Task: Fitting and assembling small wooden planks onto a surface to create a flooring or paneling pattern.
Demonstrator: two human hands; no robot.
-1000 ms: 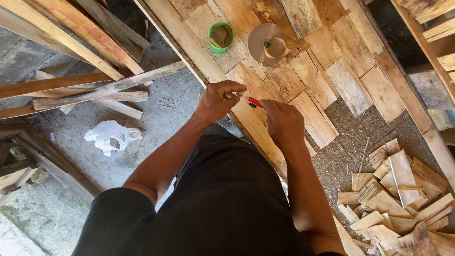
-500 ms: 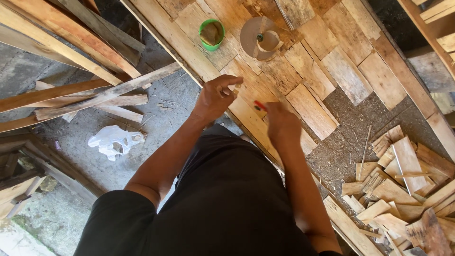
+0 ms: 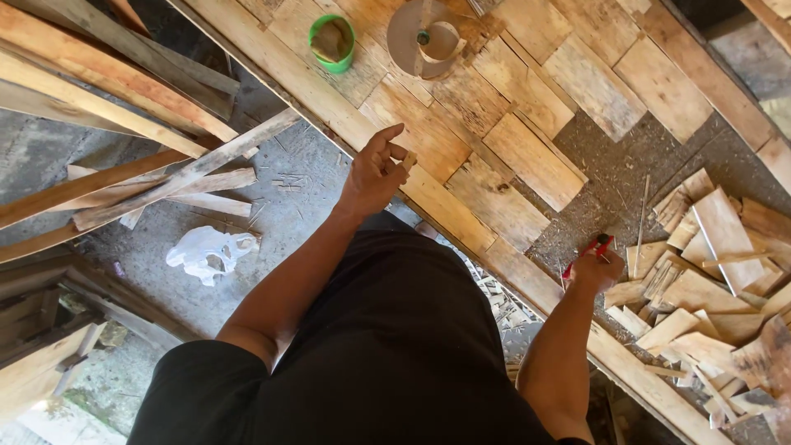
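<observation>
My left hand (image 3: 377, 170) is raised over the long wooden frame edge (image 3: 313, 91), fingers pinching a small wood chip (image 3: 407, 160). My right hand (image 3: 595, 268) is down at the right, closed around a red-handled tool (image 3: 589, 251), close to a heap of thin wood offcuts (image 3: 709, 272). Between the hands lies a panel of flat wooden tiles (image 3: 503, 124) set on a dark gritty board (image 3: 610, 173). My black clothing fills the lower middle.
A green cup (image 3: 332, 41) and a brown tape roll (image 3: 424, 37) sit on the tiles at the top. Loose timber planks (image 3: 124, 107) lie at the left on concrete. A crumpled white plastic bag (image 3: 206, 251) lies on the floor.
My hands were together at the frame edge. My right hand has swung down and right with the red-handled tool to the offcut heap; my left hand has lifted with a small chip.
</observation>
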